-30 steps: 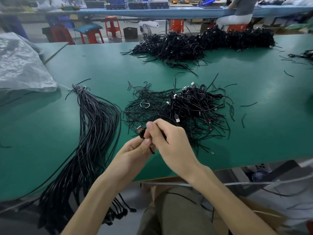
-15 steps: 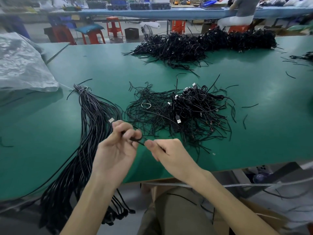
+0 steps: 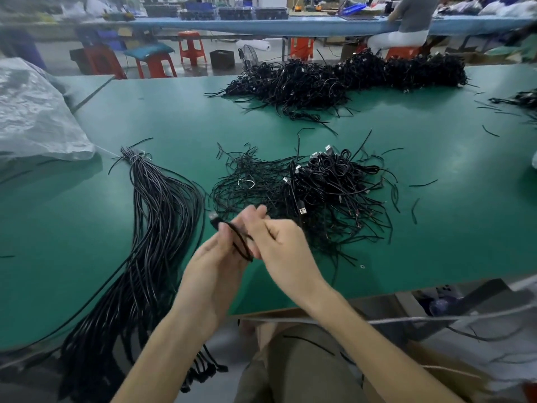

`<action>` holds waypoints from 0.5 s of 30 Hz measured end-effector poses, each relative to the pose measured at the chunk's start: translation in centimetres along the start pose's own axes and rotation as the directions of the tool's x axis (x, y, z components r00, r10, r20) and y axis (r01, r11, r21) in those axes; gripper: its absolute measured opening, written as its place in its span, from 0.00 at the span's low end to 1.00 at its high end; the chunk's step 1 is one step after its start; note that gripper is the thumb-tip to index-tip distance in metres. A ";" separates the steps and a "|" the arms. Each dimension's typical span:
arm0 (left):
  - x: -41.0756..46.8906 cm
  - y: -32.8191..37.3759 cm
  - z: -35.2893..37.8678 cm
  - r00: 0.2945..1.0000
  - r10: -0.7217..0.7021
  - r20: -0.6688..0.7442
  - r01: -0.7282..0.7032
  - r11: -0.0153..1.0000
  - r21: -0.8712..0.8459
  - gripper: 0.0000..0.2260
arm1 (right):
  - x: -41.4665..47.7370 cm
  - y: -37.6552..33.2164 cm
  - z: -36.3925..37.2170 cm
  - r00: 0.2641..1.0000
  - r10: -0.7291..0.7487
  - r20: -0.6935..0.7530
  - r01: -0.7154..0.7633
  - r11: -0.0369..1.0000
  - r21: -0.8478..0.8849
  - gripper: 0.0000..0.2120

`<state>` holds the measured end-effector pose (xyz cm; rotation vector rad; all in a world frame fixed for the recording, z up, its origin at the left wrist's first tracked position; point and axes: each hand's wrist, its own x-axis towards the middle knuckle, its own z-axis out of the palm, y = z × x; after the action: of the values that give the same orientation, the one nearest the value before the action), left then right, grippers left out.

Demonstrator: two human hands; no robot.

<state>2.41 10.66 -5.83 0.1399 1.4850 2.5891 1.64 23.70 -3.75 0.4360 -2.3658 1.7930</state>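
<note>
Head view: we hold one short black cable (image 3: 240, 241) above the near part of the green table (image 3: 436, 228). Our left hand (image 3: 216, 266) curls round its loop, with the plug pointing at the tied bundle (image 3: 157, 228). Our right hand (image 3: 283, 245), fingers bent, pinches the same loop. The loose cable pile (image 3: 328, 187) lies just beyond.

The tangled cable pile (image 3: 328, 196) blocks ahead of the right hand (image 3: 283, 247); the long cable bundle (image 3: 162, 216) hems the left hand (image 3: 215, 266); bare worktop (image 3: 58, 228) opens beyond both.
</note>
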 end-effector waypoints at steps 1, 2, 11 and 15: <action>0.3 0.5 0.2 1.000 -0.020 0.002 0.020 0.992 -0.124 0.21 | -0.5 0.3 0.5 1.000 0.003 0.022 -0.003 1.000 -0.007 0.30; 0.5 1.2 0.2 0.999 -0.034 -0.009 0.031 0.973 -0.227 0.22 | -0.9 0.6 0.9 0.999 0.007 0.042 -0.006 1.000 -0.027 0.30; -0.8 4.1 -0.8 0.983 0.173 0.065 -0.160 0.972 -0.174 0.15 | 1.5 0.8 -1.5 0.899 -0.321 0.299 0.439 0.666 -0.603 0.25; -1.4 5.1 -1.5 0.979 0.187 0.087 -0.171 0.972 -0.163 0.20 | 2.6 1.0 -2.9 0.873 -0.380 0.306 0.485 0.615 -0.621 0.22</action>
<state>3.12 6.58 -2.16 0.3981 1.2854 2.7789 -1.27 26.30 -3.11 0.9398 -2.4917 0.6096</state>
